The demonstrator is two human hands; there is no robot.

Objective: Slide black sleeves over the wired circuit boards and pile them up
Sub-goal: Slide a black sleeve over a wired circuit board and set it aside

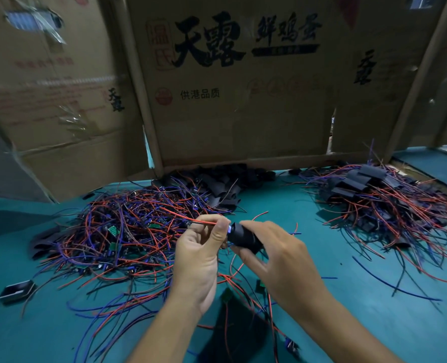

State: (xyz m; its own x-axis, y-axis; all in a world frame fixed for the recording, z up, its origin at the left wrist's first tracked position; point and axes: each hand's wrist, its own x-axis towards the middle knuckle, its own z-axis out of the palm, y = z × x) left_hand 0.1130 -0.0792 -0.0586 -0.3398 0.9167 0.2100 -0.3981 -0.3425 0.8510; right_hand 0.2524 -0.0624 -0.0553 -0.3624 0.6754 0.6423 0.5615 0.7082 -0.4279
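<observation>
Matte black tubular sleeve (244, 237) over teal table (374, 323), gripped by right hand (282, 260); left hand (200, 254) pinching thin red wire (201, 221) at sleeve's mouth. Tangled red-and-blue wired boards (117, 231) left, sleeved pile (379, 200) right, cardboard wall (238, 100) behind.

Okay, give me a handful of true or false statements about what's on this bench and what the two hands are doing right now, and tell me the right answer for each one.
1. The right hand holds a black sleeve. True.
2. The left hand is flat on the table, holding nothing. False: it is raised and pinches a red wire at its fingertips.
3. The pile of sleeved boards lies to the right of the hands. True.
4. The table surface is white. False: it is teal green.
5. Cardboard boxes stand behind the piles. True.
6. The loose wires in the left pile are yellow and green. False: they are mostly red, blue and purple.
</observation>
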